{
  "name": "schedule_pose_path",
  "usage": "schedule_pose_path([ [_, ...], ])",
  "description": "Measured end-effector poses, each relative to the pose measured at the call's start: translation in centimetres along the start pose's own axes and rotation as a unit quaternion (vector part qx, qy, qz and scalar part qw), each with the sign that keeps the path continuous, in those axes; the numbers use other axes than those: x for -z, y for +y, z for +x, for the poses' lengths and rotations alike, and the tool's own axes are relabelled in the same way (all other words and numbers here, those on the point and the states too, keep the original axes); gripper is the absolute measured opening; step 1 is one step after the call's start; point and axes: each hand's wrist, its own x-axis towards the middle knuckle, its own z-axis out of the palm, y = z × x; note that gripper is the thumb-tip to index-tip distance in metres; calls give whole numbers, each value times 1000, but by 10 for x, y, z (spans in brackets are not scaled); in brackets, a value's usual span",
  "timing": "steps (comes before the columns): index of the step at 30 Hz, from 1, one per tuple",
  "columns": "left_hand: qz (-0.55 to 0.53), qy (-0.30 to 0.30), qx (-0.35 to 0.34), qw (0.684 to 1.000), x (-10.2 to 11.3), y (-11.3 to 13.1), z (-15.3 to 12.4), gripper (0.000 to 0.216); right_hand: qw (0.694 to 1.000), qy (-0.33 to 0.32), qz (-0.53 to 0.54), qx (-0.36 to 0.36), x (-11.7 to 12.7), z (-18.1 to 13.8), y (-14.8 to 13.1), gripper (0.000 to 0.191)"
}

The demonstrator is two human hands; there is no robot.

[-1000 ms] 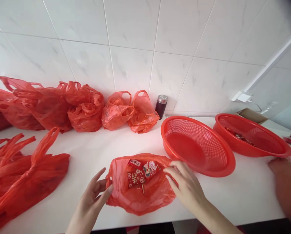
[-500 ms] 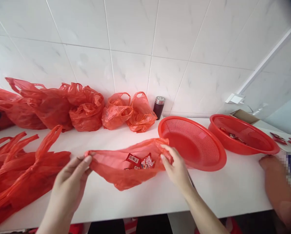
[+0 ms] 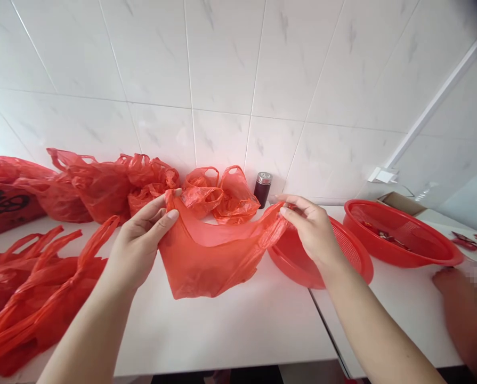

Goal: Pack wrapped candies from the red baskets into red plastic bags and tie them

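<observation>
I hold a red plastic bag up over the white counter, stretched between both hands. My left hand pinches its left handle, fingers closed on the plastic. My right hand pinches the right handle, just above the near red basket. The bag hangs down with its bottom bulging; what is inside is hidden from here.
Several red bags line the tiled wall, and more flat red bags lie at left. A dark jar stands by the wall. A second red basket holds small red packets. Another person's hand rests at right.
I took the bag by its two handles and lifted it off the counter. The small red packets seen inside earlier are now out of sight.
</observation>
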Motion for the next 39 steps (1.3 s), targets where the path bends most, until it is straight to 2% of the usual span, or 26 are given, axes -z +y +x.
schedule_pose_path([
  [2,31,17,-3,999,5,0,3,42,1000,-15,3,0,0,2,-6,33],
  [3,54,21,2,998,8,0,5,40,999,-44,-9,1,0,4,-9,33],
  [6,139,-9,33,990,16,2,8,34,981,-180,-64,13,5,13,-20,34],
  [8,163,-28,41,985,20,3,9,32,979,-190,-57,44,8,21,-27,37],
  [10,144,-37,43,988,21,2,11,29,980,-176,-54,74,10,28,-34,36],
  [13,69,-38,30,996,17,0,13,22,963,-243,-87,71,9,37,-44,31],
  [16,-22,-81,38,996,7,0,14,18,961,-248,-87,84,5,45,-51,29],
  [19,-21,-176,65,982,-6,3,13,24,947,-283,-124,90,-5,52,-57,28],
  [23,130,-278,112,945,-24,1,14,61,921,-354,-142,77,-35,55,-72,25],
  [25,176,-300,126,929,-31,-4,16,56,915,-383,-92,85,-53,52,-80,24],
  [27,194,-293,129,927,-34,-11,19,32,906,-411,-20,97,-68,48,-83,25],
  [29,179,-260,144,938,-33,-17,22,29,910,-395,45,114,-78,45,-77,28],
  [31,140,-244,162,946,-30,-19,23,34,928,-345,57,127,-83,42,-63,32],
  [35,100,-252,174,947,-25,-20,23,34,945,-306,3,112,-84,34,-32,25],
  [38,104,-257,155,948,-20,-21,24,35,962,-252,32,99,-76,19,-31,15],
  [39,109,-264,141,948,-18,-21,24,35,961,-255,45,97,-72,12,-35,14],
])
